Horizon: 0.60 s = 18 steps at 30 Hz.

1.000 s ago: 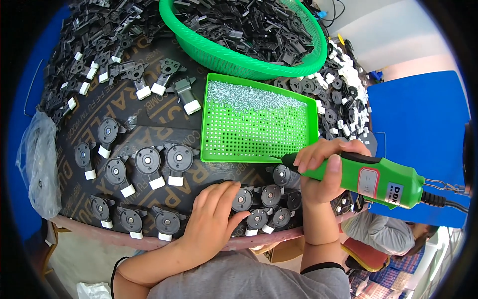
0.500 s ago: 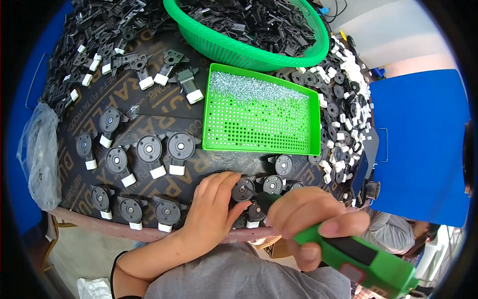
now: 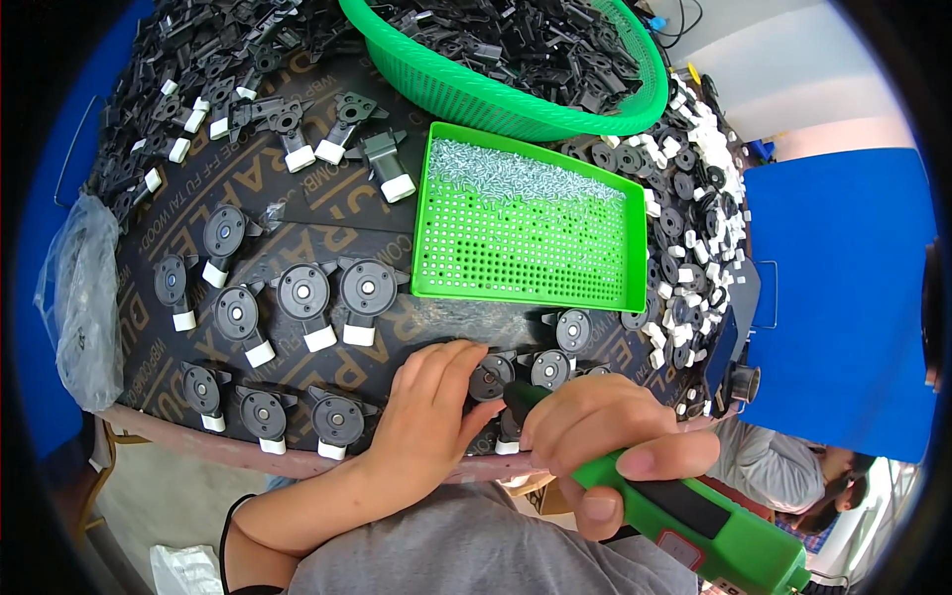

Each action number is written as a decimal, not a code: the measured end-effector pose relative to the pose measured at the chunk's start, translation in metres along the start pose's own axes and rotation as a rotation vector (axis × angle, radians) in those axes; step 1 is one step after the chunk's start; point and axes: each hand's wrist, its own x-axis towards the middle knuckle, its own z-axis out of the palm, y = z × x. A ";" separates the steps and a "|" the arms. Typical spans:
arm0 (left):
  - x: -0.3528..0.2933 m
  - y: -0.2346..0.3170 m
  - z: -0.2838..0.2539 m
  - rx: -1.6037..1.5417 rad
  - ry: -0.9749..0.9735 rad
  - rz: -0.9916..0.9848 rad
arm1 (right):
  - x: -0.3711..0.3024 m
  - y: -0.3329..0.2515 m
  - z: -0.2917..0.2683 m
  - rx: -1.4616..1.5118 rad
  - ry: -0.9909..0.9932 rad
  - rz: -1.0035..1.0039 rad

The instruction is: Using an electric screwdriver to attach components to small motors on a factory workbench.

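My left hand [image 3: 424, 402] rests at the table's near edge. Its thumb and fingertips close round a black plastic part [image 3: 491, 378] with a round disc. In my right hand [image 3: 600, 431] is a green electric screwdriver [image 3: 729, 526], gripped with the fingers wrapped round its body. The tool's black nose points at the disc; whether its bit touches cannot be made out. Similar black disc parts with white ends stand close by, one [image 3: 549, 370] just right of the held part. Another [image 3: 509, 428] is partly hidden below it.
A green perforated tray [image 3: 531, 253] holds many small silver screws. Behind it is a green basket [image 3: 496, 104] heaped with black parts. Several assembled disc parts [image 3: 369, 289] stand at left. White caps and black discs pile up at right. A plastic bag [image 3: 84, 307] lies far left.
The screwdriver and my right hand have shifted slightly left, the nose coming nearer the held disc. My left hand stays on the part. The whole view has shifted slightly.
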 end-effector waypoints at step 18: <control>0.000 0.001 -0.002 0.040 -0.009 0.010 | 0.019 0.006 -0.002 -0.037 -0.151 0.149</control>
